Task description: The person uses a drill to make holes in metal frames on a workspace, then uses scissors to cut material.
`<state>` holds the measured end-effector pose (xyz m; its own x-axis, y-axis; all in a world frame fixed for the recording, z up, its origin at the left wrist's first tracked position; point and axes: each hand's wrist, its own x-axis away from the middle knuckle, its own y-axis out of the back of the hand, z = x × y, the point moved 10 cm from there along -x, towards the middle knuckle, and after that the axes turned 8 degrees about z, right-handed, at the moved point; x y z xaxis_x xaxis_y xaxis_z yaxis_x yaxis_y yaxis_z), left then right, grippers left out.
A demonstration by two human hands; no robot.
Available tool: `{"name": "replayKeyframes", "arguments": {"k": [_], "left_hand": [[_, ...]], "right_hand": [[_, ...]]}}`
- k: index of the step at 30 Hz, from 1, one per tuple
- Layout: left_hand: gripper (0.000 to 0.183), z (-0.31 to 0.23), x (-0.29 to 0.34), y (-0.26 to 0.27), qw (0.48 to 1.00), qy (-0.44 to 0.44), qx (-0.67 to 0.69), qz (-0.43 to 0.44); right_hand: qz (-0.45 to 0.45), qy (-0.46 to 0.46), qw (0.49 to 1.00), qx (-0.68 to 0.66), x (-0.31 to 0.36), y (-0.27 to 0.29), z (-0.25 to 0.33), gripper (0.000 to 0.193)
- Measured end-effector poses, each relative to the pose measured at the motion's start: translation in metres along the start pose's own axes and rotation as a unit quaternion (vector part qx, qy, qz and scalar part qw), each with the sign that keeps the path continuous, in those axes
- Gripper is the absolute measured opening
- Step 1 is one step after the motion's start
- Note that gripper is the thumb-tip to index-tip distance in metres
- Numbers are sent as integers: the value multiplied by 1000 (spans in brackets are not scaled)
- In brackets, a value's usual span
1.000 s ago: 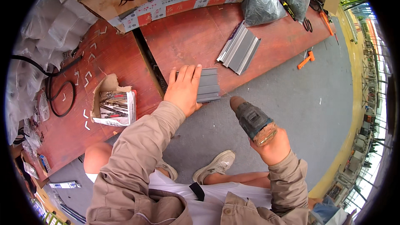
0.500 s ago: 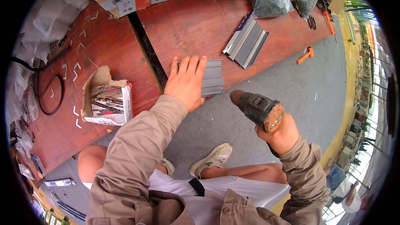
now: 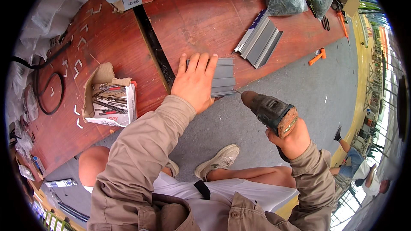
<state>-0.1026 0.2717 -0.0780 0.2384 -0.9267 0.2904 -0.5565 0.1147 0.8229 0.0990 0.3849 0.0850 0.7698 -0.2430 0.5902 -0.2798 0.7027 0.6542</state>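
Left hand (image 3: 195, 81) spreads over profile (image 3: 223, 75) on red table (image 3: 192, 25); right hand (image 3: 298, 139) grips drill (image 3: 270, 110) above apparently concrete floor (image 3: 334, 92).

A short grey profile (image 3: 223, 77), ribbed lengthwise, lies flat just above the middle of the view, its nine o'clock part covered and its bare cut end facing three o'clock. At its four o'clock is a power drill (image 3: 272, 112) — dark-bodied, with a worn brown nose pointing to ten o'clock. Its thin bit (image 3: 238, 92) reaches the profile's near corner — whether touching, I can't quite tell.
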Motion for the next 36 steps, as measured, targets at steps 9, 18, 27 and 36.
{"name": "replayKeyframes", "arguments": {"k": [9,18,27,36], "left_hand": [[127,2,1,0,1000,0,3,-6],[127,3,-1,1,1000,0,5,1],[126,6,-2,1,1000,3,5,9],[128,7,-3,3,1000,5,13,6]], "right_hand": [[11,-71,991,-115,-6,-1,-8,30],[7,41,999,-14,-16,10,5,36],[36,-26,997,-70,-26,12,4,34],[19,132,985,107,-29,15,27,33]]}}
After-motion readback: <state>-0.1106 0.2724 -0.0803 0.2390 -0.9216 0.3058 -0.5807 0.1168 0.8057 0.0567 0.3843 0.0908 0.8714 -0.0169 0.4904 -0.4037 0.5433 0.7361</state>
